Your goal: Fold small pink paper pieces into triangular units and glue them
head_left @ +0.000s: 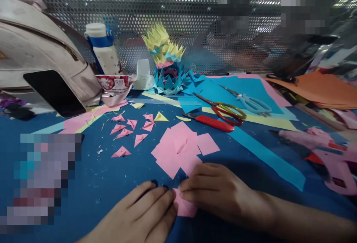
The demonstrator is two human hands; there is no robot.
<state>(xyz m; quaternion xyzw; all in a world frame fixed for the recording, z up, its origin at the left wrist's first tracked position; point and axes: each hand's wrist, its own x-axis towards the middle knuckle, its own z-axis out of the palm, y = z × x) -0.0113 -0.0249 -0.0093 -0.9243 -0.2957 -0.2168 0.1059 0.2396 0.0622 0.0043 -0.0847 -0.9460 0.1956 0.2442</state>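
At the near edge of the table, a small piece of pink paper (186, 208) lies between my two hands. My left hand (147, 209) has its fingers together, with the tips at the paper's left edge. The fingers of my right hand (214, 189) are bent and closed over the paper's upper part, so some of it is hidden. Just beyond lies a loose pile of pink paper squares (173, 146), one square set apart on its right. Several small folded pink triangles (122, 152) are scattered to the left, near a folded yellow triangle (161, 117).
Red-handled pliers (213, 122), yellow-and-red scissors (228, 111) and light blue scissors (253, 103) lie beyond the pile. A pink glue gun (331, 153) is on the right. A phone (54, 92), backpack (41, 53), bottle (103, 49) and folded-paper model (167, 60) stand behind.
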